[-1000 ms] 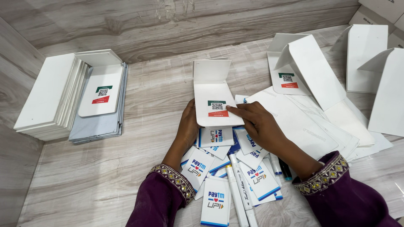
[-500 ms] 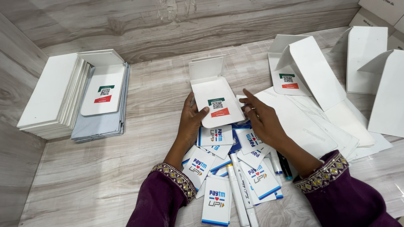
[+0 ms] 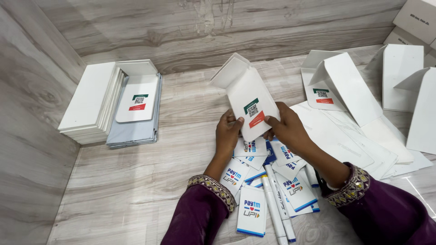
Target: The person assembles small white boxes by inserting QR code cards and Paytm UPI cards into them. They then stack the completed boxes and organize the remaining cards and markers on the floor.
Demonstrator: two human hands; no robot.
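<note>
A white folded card stand [image 3: 247, 93] with a square code label and a green and red strip is lifted off the table, tilted left. My left hand [image 3: 227, 134] grips its lower left edge, thumb on the front. At its lower right edge my right hand [image 3: 286, 129] pinches it. Under both hands lies a heap of several small white and blue cards [image 3: 252, 211], with two white markers [image 3: 274, 206] on top.
A neat stack of white stands [image 3: 93, 102] and grey sheets [image 3: 134, 129] sits at the back left. More folded white stands [image 3: 343, 86] and flat white sheets [image 3: 363, 140] spread across the right. White boxes [image 3: 415, 20] stand at the far right corner. Wooden walls enclose the left and back.
The white stand has been lifted off the table and tilted left. My right hand moved from beside it to gripping its lower right edge. The view shifted left.
</note>
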